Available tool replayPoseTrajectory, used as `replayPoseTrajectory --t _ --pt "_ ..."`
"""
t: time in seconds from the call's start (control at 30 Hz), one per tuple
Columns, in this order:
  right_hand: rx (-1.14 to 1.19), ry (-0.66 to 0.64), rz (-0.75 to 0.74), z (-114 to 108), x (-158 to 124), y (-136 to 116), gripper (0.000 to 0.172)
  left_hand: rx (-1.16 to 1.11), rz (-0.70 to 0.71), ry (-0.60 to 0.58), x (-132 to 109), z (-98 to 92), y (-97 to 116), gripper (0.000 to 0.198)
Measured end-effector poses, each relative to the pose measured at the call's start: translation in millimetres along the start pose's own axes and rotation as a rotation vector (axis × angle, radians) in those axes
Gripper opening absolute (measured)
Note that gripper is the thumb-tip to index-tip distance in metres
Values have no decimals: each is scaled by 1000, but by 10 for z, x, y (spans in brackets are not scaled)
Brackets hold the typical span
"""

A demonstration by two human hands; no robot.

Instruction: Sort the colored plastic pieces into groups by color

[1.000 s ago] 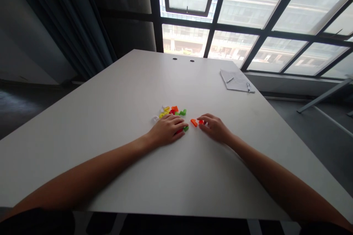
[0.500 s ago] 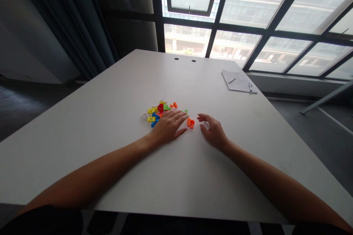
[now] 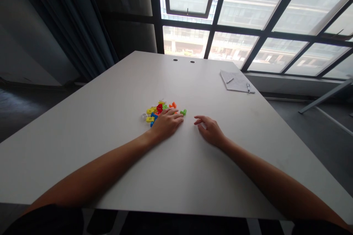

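My left hand (image 3: 167, 123) lies palm down over the right side of a pile of small coloured plastic pieces. Its fingers are stretched out, and the thumb is tucked below; whatever is beneath the palm is hidden. Around it show a yellow piece (image 3: 150, 119), a red piece (image 3: 159, 108), a blue piece (image 3: 154, 116) and an orange piece (image 3: 173, 105). Just past the fingertips sits a green piece (image 3: 183, 112). Over the white table (image 3: 176, 176), my right hand (image 3: 209, 129) is half curled, with thumb and fingers apart and nothing visible between them.
A sheet of paper (image 3: 237, 79) with two pens lies at the table's far right. Two round cable holes are near the back edge. Windows (image 3: 234, 44) stand behind the table, with a dark curtain (image 3: 91, 25) to the left.
The orange piece that lay between my hands is out of sight. My left hand has drawn slightly back with its thumb tucked in, uncovering more of the green piece. My right hand has shifted slightly.
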State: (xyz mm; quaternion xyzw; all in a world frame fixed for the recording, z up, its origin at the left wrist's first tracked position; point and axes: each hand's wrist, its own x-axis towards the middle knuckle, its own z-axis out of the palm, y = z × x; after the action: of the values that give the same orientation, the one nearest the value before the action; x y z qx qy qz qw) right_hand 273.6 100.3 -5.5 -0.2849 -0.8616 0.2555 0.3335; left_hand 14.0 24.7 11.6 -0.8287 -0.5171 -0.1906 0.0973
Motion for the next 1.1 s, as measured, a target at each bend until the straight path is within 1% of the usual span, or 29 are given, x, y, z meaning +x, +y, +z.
replayPoseTrajectory --t 0.1,0.17,0.3,0.37,0.43,0.5,0.6,0.7,0.8,0.9,0.93,1.0,1.1 --pt "-28 -27 -30 2 8 -2 35 15 -33 -8 -13 -26 -65 28" --pt "-35 -36 -46 7 12 -9 31 28 -21 -11 8 -32 -58 30" --pt "-43 -28 -73 18 19 -7 25 55 130 -40 143 25 23 43" --pt "-48 -29 -78 23 19 6 24 70 158 -62 217 69 40 40" --pt "-50 -34 -85 25 17 21 25 77 120 -75 258 94 10 33" --pt "-53 -39 -93 27 17 35 25 78 71 -79 258 90 -70 30" --pt "-66 -44 -98 30 19 44 25 102 11 -62 212 45 -243 31" --pt "-72 -45 -101 30 24 41 24 133 -15 -65 179 2 -379 33" --pt "-77 -52 -108 24 24 36 25 109 -14 -60 164 -38 -401 32" --pt "-80 -54 -108 19 21 37 25 31 -19 -29 107 -126 -385 33" --pt "-81 -54 -105 18 20 39 25 12 -48 -10 72 -171 -401 34" --pt "-80 -56 -96 19 16 44 24 12 -161 39 -18 -274 -489 35" --pt "-77 -61 -94 21 12 46 23 85 -364 89 -162 -420 -728 36"
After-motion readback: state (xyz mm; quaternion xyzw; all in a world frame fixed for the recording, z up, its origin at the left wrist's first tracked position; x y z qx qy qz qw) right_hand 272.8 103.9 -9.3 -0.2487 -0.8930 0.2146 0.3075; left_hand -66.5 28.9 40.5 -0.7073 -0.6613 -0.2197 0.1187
